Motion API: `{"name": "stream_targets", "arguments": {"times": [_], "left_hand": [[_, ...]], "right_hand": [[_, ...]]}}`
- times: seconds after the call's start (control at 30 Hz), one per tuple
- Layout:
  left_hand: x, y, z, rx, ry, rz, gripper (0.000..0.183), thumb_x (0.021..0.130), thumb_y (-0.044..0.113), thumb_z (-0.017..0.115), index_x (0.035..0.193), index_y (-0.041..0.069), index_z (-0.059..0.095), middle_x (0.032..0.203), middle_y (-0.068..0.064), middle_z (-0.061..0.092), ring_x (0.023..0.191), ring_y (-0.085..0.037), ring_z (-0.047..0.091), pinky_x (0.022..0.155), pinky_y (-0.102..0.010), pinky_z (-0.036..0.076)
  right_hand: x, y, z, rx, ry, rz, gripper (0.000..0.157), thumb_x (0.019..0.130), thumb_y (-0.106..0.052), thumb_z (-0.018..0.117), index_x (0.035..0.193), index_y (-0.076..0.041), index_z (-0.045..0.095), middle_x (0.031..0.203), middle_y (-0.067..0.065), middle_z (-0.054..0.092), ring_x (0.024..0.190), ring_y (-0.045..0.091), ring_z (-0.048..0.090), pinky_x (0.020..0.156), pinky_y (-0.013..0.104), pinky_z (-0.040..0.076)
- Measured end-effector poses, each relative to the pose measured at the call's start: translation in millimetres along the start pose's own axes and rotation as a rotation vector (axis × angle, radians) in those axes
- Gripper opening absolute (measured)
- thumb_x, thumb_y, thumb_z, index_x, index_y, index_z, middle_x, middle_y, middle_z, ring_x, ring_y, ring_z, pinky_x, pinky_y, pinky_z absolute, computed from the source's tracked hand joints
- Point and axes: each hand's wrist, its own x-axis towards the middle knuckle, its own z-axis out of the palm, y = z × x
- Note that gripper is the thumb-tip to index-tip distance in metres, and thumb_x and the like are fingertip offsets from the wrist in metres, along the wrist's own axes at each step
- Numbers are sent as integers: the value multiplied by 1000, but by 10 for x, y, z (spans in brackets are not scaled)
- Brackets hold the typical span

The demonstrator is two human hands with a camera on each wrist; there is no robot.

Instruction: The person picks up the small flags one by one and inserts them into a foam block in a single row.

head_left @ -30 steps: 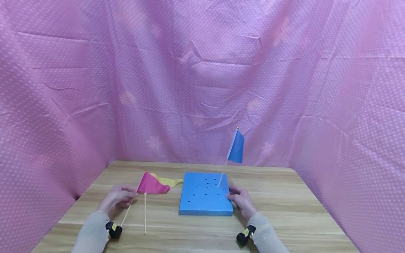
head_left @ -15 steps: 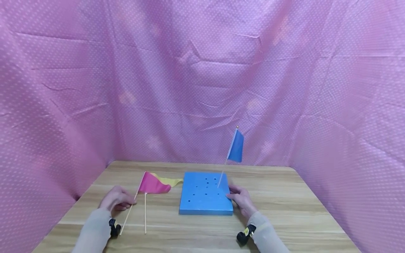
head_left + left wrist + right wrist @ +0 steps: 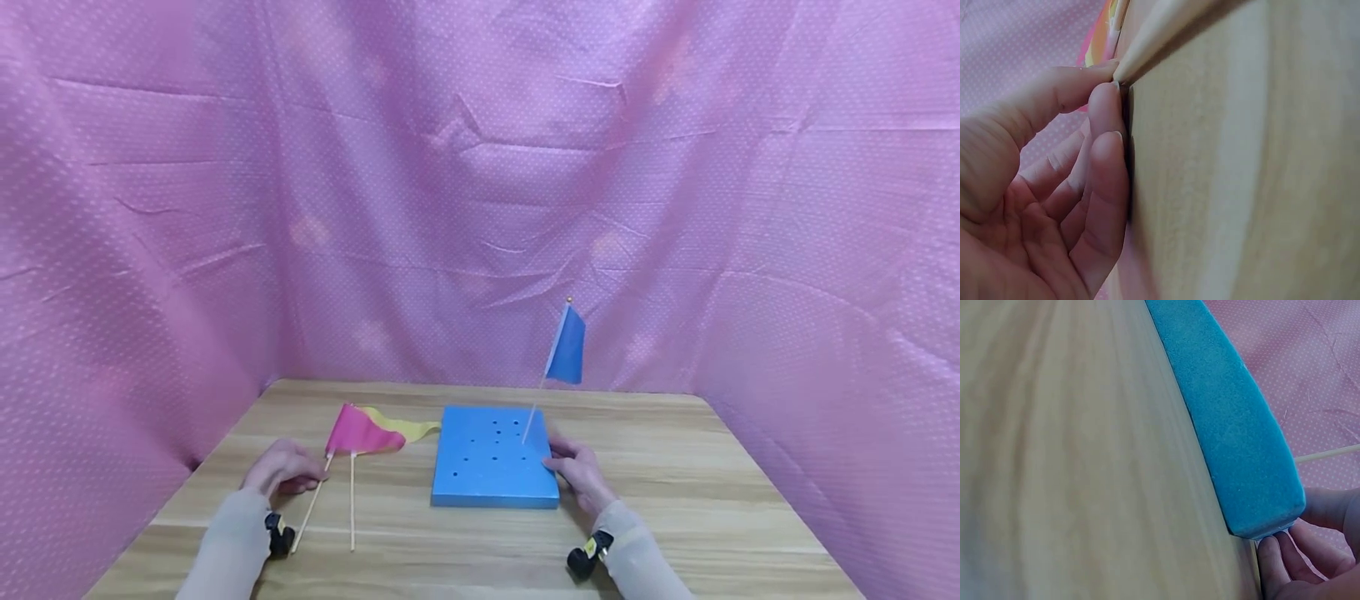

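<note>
Between thumb and index finger, my left hand point(image 3: 285, 468) pinches the thin wooden stick point(image 3: 1166, 31) of a pink flag point(image 3: 360, 431), which lies on the table. A yellow flag point(image 3: 412, 430) lies partly under the pink one, its own stick point(image 3: 352, 504) just to the right. My right hand point(image 3: 581, 475) grips the right edge of a blue block point(image 3: 487, 487) with several small holes in its top. In the right wrist view, the fingertips touch the block's corner point(image 3: 1266, 506). A blue flag point(image 3: 567, 346) stands tilted to the right in the block.
The wooden table point(image 3: 675, 500) carries everything. A pink dotted curtain point(image 3: 480, 208) encloses its back and sides. Each wrist wears a small black camera, one left point(image 3: 281, 537) and one right point(image 3: 583, 562).
My left hand has slid down the pink flag's stick, away from its cloth. The pink cloth has shifted slightly. My right hand stays on the block; the head view has moved a little.
</note>
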Motion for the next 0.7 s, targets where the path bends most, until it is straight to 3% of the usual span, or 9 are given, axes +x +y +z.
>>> {"name": "stream_targets", "arguments": {"times": [0.07,0.1,0.2,0.5,0.7], "left_hand": [[37,4,7,33,10,-38,4,77,-2,72,79,-2,67,62,-3,66,54,-8,61,50,-16,49],[79,35,13,60,21,-200,8,74,1,76,78,3,69,59,2,66,52,-4,60,50,-14,48],[126,23,4,109,20,-252,10,75,1,75,82,-2,68,61,-2,67,53,-7,61,50,-17,50],[112,31,-32,36,-5,-219,15,77,1,68,91,-4,67,66,-1,66,59,-8,62,56,-21,55],[121,40,9,13,-4,-189,11,79,1,62,88,-2,68,67,1,61,60,-6,57,58,-21,56]], "right_hand": [[-1,-1,-9,1,3,3,54,87,-4,68,138,0,51,138,24,54,130,39,49,111,55,38],[-2,0,-12,2,2,1,54,87,-4,69,138,0,52,138,24,54,130,39,49,111,54,38],[1,11,-14,-5,-3,-9,53,87,-4,69,137,1,52,137,23,56,128,38,51,110,53,40],[10,25,-24,-10,-1,-27,54,86,-3,69,137,1,53,136,24,55,128,40,51,110,54,39],[-5,34,-32,-4,-15,-27,54,87,-4,69,137,2,52,137,25,55,128,40,51,109,53,41]]}}
